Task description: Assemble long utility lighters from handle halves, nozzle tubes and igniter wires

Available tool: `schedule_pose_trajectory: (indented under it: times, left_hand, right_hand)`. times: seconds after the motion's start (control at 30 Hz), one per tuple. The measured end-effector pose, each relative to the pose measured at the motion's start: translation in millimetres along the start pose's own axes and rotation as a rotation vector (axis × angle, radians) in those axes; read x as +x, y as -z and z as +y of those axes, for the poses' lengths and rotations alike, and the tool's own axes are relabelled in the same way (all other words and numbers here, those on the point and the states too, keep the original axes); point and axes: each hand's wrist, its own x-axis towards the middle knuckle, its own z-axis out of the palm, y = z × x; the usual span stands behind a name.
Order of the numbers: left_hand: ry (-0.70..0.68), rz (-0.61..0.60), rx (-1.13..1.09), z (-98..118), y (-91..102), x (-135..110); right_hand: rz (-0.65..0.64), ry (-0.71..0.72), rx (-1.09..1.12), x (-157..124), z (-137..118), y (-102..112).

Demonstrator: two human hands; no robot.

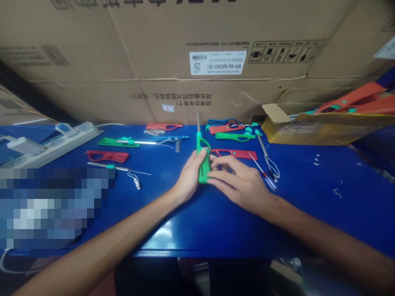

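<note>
A green stick lighter [203,170] with a metal nozzle stands upright in front of me, over the middle of the table. My left hand [188,176] is wrapped round its handle, the thumb lying over the trigger guard. From the other side my right hand [245,183] has its fingers closed on the lower end of the handle; some fingertips are hidden. Just behind that hand lies a red lighter shell [242,154]. To its right are a screwdriver [268,179] and a metal lighter nozzle [262,144] with loose wires.
Lighter shells, such as a dark red one [112,156] and a green one [106,142], and a wired nozzle [114,166] are on the blue table [160,234]. A white power strip [72,137] is at left, a box of red lighters [299,131] at right, and cardboard [123,61] behind.
</note>
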Motion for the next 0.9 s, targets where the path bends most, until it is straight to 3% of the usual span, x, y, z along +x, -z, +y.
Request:
schedule_pose_trajectory:
  times: [0.17, 0.27, 0.37, 0.47, 0.57, 0.7, 0.9]
  left_hand:
    - [-0.023, -0.066, 0.103, 0.5, 1.6, -2.1]
    - [-0.043, -0.101, 0.121, 3.0, 2.8, -1.8]
    - [-0.046, -0.147, 0.146, 4.5, 3.7, -1.4]
    - [-0.051, -0.167, 0.155, 4.0, 3.8, -1.2]
    - [-0.053, -0.16, 0.162, 3.6, 3.6, -1.9]
    - [-0.008, -0.183, 0.191, 6.7, 3.5, -5.2]
    - [0.044, -0.275, 0.061, 12.9, 4.1, -10.3]
  right_hand:
    - [-0.113, -0.154, 0.002, 5.6, 33.2, 19.9]
    - [-0.459, -0.333, -0.197, 6.3, 60.1, 46.1]
    - [-0.705, -0.512, -0.31, 0.9, 80.1, 75.5]
    - [-0.875, -0.608, -0.264, -6.9, 83.6, 94.7]
    - [-0.965, -0.636, -0.23, -11.7, 75.7, 100.5]
    - [-0.918, -0.569, -0.145, -11.8, 72.3, 98.5]
    - [-0.534, -0.396, -0.147, -4.1, 77.7, 93.9]
